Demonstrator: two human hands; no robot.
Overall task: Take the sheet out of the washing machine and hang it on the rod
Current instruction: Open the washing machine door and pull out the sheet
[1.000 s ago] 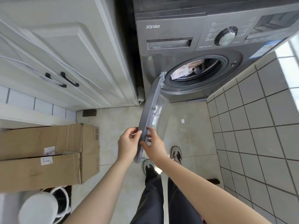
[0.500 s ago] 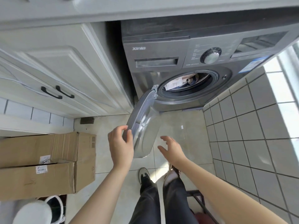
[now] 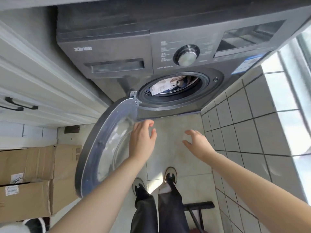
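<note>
Washing machine (image 3: 117,52) door (image 3: 107,145) swung wide open, left. Sheet (image 3: 161,88) bunched inside drum, far. Left hand (image 3: 143,140), right hand (image 3: 198,143) both held out near door, fingers loose, holding nothing

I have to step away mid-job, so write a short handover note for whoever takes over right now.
Left hand: open, holding nothing, in front of the swung-open door.
Right hand: open, holding nothing, over the floor below the drum opening.
Sheet: bunched with other laundry inside the washing machine drum.
Done: door opened wide.
Left: reach in, pull the sheet out, hang it on the rod, which is not in view.
</note>
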